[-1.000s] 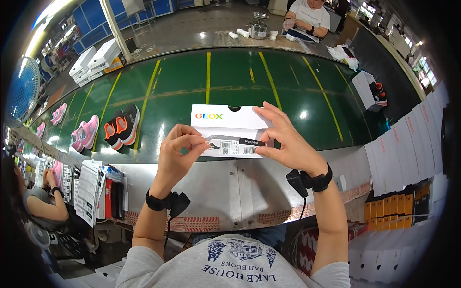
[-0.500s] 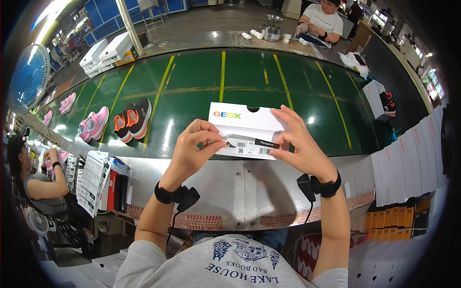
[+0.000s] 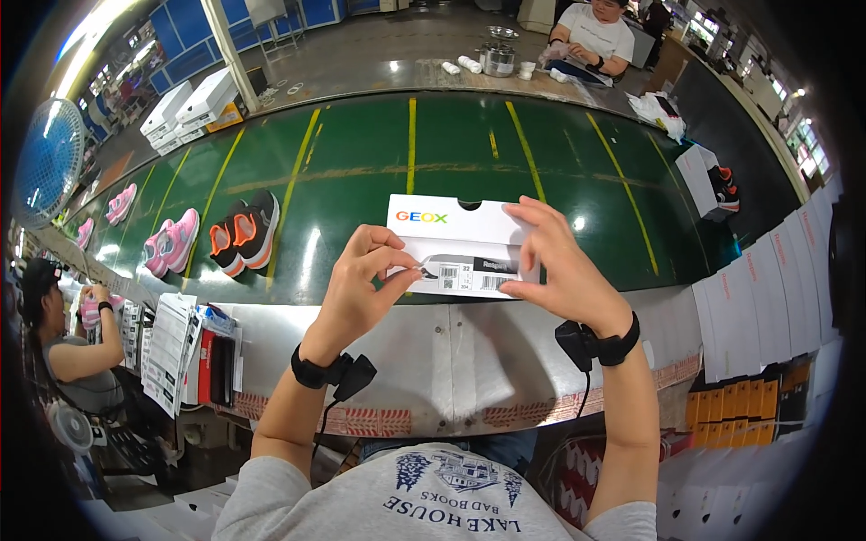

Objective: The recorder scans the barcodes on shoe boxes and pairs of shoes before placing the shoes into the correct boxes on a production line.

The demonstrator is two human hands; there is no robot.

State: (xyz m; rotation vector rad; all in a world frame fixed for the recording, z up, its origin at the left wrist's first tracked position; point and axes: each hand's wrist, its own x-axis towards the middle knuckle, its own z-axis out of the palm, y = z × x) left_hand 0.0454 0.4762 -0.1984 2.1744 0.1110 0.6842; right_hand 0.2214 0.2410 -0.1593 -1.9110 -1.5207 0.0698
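Note:
In front of me, over the near edge of the green conveyor, is a white shoebox (image 3: 460,214) with a cut-out notch in its top edge. A white label (image 3: 465,274) with barcodes and a black patch lies across its near face. My left hand (image 3: 365,275) is closed at the left end, thumb and forefinger pinched together at the label's left edge. My right hand (image 3: 564,270) grips the right end, thumb low by the label and fingers over the upper edge. Whether the label is fully stuck down I cannot tell.
Black-and-orange shoes (image 3: 245,234) and pink shoes (image 3: 171,243) stand on the conveyor (image 3: 361,162) at left. A metal ledge (image 3: 433,352) runs before me. White boxes (image 3: 758,298) are stacked at right. Label sheets (image 3: 169,347) hang at left. Co-workers sit left and far right.
The view has shifted slightly. My right fingers have moved a little along the box's right end, and its thumb has slid left over the label's lower edge. My left hand keeps its pinch.

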